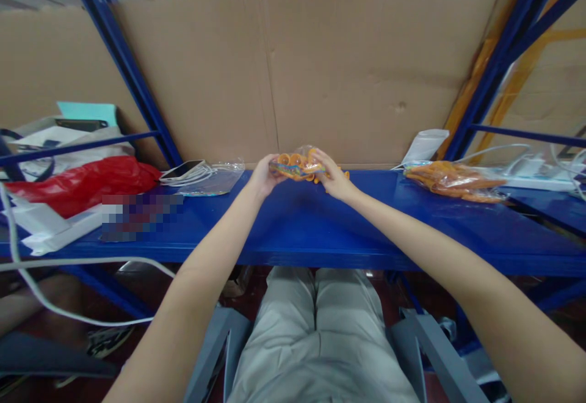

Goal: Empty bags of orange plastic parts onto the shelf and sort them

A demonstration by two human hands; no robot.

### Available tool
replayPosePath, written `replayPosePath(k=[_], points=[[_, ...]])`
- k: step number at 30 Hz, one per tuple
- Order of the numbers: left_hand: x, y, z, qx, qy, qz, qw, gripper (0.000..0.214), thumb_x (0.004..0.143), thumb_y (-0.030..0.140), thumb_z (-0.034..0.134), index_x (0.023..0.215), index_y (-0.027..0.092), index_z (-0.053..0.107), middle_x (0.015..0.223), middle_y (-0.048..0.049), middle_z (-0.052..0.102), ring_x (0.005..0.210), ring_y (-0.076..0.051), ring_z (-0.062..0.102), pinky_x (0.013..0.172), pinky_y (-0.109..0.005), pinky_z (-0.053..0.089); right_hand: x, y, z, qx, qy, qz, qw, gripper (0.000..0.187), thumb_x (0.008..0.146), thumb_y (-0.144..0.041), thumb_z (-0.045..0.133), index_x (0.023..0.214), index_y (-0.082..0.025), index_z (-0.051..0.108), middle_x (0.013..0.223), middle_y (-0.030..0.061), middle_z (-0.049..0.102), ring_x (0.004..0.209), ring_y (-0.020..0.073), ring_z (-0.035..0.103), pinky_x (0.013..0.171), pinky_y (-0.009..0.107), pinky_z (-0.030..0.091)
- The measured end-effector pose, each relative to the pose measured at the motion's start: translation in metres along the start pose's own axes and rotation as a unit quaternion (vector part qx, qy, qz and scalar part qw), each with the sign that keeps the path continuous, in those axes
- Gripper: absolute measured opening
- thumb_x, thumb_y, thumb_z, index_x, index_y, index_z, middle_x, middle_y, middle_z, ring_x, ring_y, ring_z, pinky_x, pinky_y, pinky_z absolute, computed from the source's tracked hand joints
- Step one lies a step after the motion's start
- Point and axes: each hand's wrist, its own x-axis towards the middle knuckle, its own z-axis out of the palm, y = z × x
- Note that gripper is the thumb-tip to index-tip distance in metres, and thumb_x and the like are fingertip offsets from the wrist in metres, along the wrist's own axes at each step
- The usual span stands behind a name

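Between my two hands is a clear plastic bag [297,168] with orange ring-shaped pieces inside, held above the back of the blue shelf. My left hand [267,175] closes on the bag's left end. On the right end, my right hand [333,176] grips it with the fingers over the top. Some orange pieces [344,174] show just behind my right hand; whether they lie on the shelf or belong to the bag I cannot tell. The fingertips are partly hidden by the bag.
The blue shelf [315,232] backs onto a cardboard sheet [329,73]. At right lies a bag of orange items [453,180] near a white power strip [540,174]. Leftward are a phone [185,170], a flat clear bag [220,180] and a red bag [101,180]. A white cable [91,262] hangs in front.
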Motion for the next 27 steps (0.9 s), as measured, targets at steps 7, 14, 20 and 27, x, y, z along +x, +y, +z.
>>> replayPosePath(k=[7,14,20,27], points=[[0.033,-0.006,0.034,-0.107,0.051,0.024,0.993,0.022,0.076,0.003,0.045,0.083,0.018,0.058,0.071,-0.0018,0.06,0.068,-0.013,0.062,0.069,-0.024,0.055,0.056,0.013,0.01,0.005,0.067,0.083,0.994,0.061,0.08,-0.014,0.056,0.14,-0.021,0.05,0.15,0.007,0.045,0.143,0.0203,0.033,0.118,0.042,0.024],[0.042,-0.016,0.046,-0.033,0.125,0.022,0.991,0.025,0.091,0.009,0.035,0.1,0.023,0.054,0.092,-0.0011,0.065,0.073,-0.008,0.062,0.068,-0.02,0.053,0.059,-0.001,-0.014,-0.162,-0.05,0.176,0.97,0.039,0.078,-0.011,0.054,0.113,-0.012,0.071,0.116,0.0144,0.07,0.114,0.0266,0.063,0.101,0.039,0.047],[0.046,-0.005,0.033,0.234,0.047,0.024,0.971,0.041,0.084,0.013,0.057,0.124,0.019,0.058,0.109,-0.0131,0.069,0.089,-0.026,0.071,0.073,-0.038,0.057,0.063,-0.014,-0.029,-0.348,-0.057,0.186,0.917,0.021,0.083,-0.016,0.058,0.094,-0.015,0.075,0.105,0.0215,0.071,0.108,0.035,0.065,0.094,0.047,0.049],[0.057,0.015,0.045,0.201,-0.001,0.149,0.968,0.039,0.086,0.015,0.055,0.122,0.022,0.064,0.111,-0.007,0.069,0.101,-0.02,0.068,0.086,-0.033,0.054,0.087,-0.012,-0.025,-0.256,0.053,0.239,0.935,0.024,0.084,-0.017,0.053,0.095,-0.012,0.073,0.1,0.0206,0.071,0.101,0.0345,0.067,0.088,0.048,0.051]])
